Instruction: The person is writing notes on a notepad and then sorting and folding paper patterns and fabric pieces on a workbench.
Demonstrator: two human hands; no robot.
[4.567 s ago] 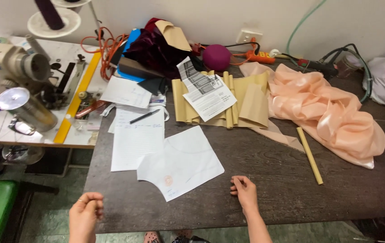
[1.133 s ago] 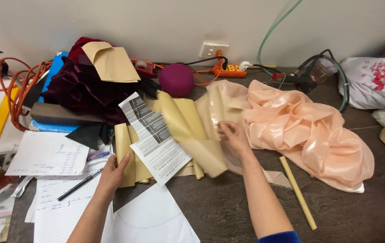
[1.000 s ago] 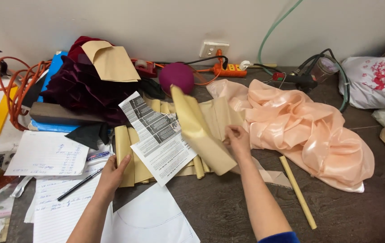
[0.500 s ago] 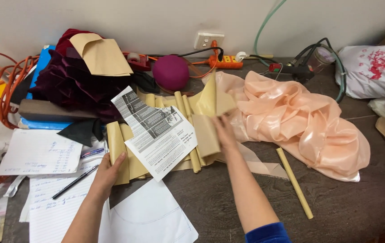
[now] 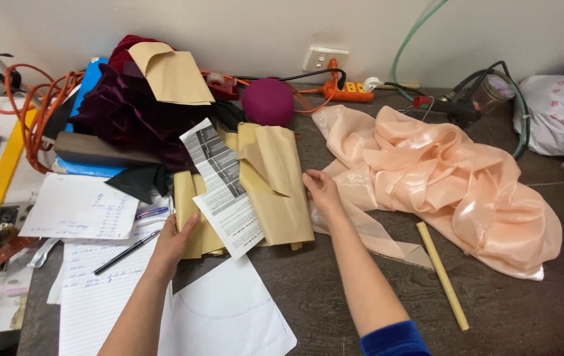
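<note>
On the dark bench (image 5: pixel 361 296), the left hand (image 5: pixel 175 238) has its grip closed over the near edge of the tan paper strips (image 5: pixel 275 191). The right hand (image 5: pixel 322 191) lies open against their right edge, beside peach satin (image 5: pixel 453 178). A white printed sheet (image 5: pixel 223 191) lies slanted across the strips.

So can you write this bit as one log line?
left hand: on tan paper pattern stack | right hand: at stack's right edge | shiny peach satin fabric: beside
</note>
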